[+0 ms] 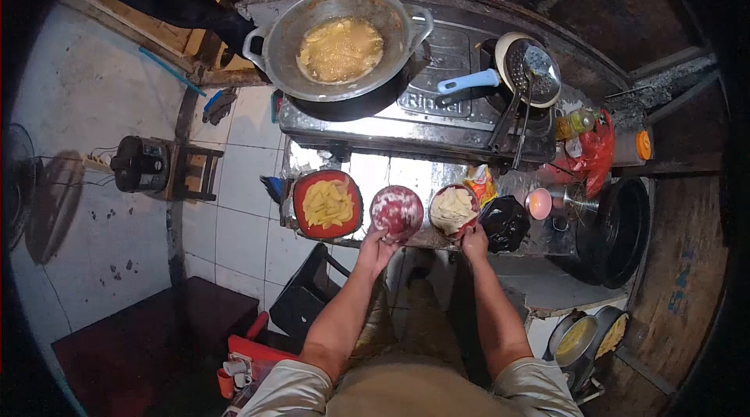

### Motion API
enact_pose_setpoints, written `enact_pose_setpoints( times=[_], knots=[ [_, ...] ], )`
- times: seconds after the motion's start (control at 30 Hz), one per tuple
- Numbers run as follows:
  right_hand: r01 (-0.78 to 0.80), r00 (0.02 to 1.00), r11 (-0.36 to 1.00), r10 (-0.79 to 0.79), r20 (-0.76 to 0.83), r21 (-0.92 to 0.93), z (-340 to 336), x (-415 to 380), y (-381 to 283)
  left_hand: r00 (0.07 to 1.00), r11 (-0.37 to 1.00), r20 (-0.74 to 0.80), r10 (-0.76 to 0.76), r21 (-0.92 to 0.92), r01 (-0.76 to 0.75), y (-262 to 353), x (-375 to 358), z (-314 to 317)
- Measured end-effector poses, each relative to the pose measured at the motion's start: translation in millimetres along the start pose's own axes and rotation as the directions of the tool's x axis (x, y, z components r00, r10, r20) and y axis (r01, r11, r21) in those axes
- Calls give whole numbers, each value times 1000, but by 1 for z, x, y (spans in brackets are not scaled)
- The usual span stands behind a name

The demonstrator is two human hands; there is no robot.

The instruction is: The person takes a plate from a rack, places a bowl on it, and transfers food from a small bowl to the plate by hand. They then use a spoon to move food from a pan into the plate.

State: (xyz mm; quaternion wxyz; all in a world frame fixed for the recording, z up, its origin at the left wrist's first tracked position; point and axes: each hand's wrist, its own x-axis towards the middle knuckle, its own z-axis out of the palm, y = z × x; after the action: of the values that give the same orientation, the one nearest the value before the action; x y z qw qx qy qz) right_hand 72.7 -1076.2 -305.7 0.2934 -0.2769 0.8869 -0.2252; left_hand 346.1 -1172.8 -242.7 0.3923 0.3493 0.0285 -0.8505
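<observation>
Left hand [377,245] grips the near rim of the red lidded bowl [398,211], fingers curled on it. Right hand [474,242] pinches the near edge of the bowl of pale batter-like food [454,209], just right of the red lidded bowl. Both bowls sit at the desk [367,171] front edge, below the stove [422,116].

Best handled by keeping both bowls level and gripped at the rims, well in from the edge.

Left of the red lidded bowl: red plate of potato strips [328,204]. Beyond it on the stove: wok [341,42] with frying food in oil, likely hot. Further right: black bag [505,222], pink cup [538,203], skimmer [531,65] over a pan. Crowded on the right, little sliding room.
</observation>
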Motion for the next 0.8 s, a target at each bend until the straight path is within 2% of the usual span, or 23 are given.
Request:
enact_pose_setpoints(
  times=[0.03, 0.1, 0.13, 0.23, 0.3, 0.33, 0.37, 0.47, 0.53, 0.57, 0.67, 0.7, 0.73, 0.8],
  knots=[
    [-75, 996, 995, 71, 57, 71, 0, 0, 4, 999, 1000, -53, -9, 14, 9, 1, 9, 4],
    [-74, 994, 989, 64, 88, 125, 0, -7, 6, 987, 999, -159, -21, 43, 29, 4, 21, 9],
    [-72, 993, 986, 56, 105, 152, -1, -9, 2, 984, 991, -175, 27, 134, -3, 5, 21, 10],
    [-90, 976, 996, 90, 196, -10, -18, -27, -26, 894, 955, -449, 1, 266, 133, 14, -2, 6],
    [16, 981, 996, 2, 192, -91, -20, -34, -35, 867, 982, -491, 81, 189, 16, 23, -14, -22],
    [63, 981, 989, -37, 189, -130, -21, -38, -38, 838, 975, -506, 205, 177, -132, 31, -23, -27],
    [30, 979, 991, -3, 202, -131, -25, -42, -38, 790, 947, -523, 320, 165, -274, 38, -30, -32],
    [-58, 963, 993, 84, 258, -108, -55, -66, -68, 842, 937, -416, 342, 84, -339, 74, -32, -52],
    [-117, 939, 992, 128, 319, -54, -74, -90, -84, 916, 960, -290, 278, 67, -271, 88, -18, -92],
    [-86, 936, 995, 101, 337, -60, -76, -99, -79, 944, 970, -222, 244, 64, -235, 93, -13, -100],
    [-32, 920, 996, 61, 387, -81, -85, -133, -50, 944, 974, -241, 224, 24, -225, 100, -15, -85],
    [-42, 912, 995, 75, 402, -91, -92, -146, -46, 947, 977, -243, 209, 19, -211, 101, -18, -88],
    [-54, 903, 993, 92, 419, -100, -97, -161, -39, 963, 975, -171, 209, -46, -219, 100, -14, -96],
    [-10, 903, 990, 71, 424, -143, -105, -183, -27, 961, 976, -188, 204, -34, -214, 98, -11, -109]
  ],
)
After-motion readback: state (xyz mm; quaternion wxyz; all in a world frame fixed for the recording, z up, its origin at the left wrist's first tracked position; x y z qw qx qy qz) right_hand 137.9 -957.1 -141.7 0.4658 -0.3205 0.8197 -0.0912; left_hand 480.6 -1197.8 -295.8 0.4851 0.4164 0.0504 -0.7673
